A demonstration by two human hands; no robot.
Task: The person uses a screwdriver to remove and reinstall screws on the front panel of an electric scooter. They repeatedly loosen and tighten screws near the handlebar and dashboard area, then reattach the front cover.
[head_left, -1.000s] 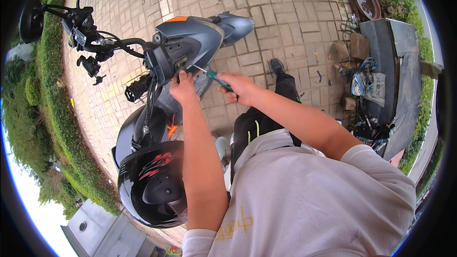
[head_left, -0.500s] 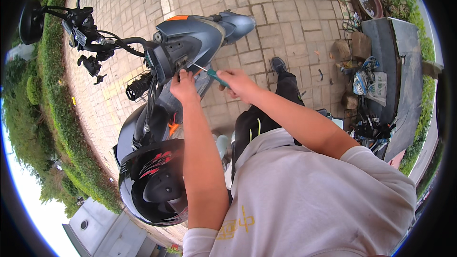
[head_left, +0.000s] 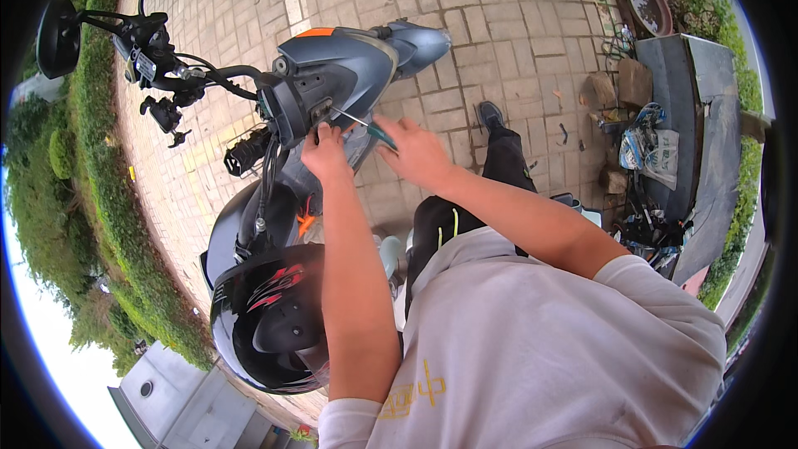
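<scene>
My right hand grips the green handle of a screwdriver, whose metal shaft reaches to a recessed spot in the dark plastic panel of a grey-blue scooter. My left hand is at that panel, just below and beside the screwdriver's tip, with fingers curled; whatever they hold is hidden. The handlebar with its mirror extends to the upper left. A black helmet with red graphics rests beside my left forearm.
At right stand a grey metal structure, wooden blocks, plastic bags and a round basin. My foot is on the brick paving. A hedge runs along the left, with a grey metal box below.
My right hand has shifted on the screwdriver handle, its fingers now higher and further round it. My left hand stays at the panel. The whole view has moved slightly.
</scene>
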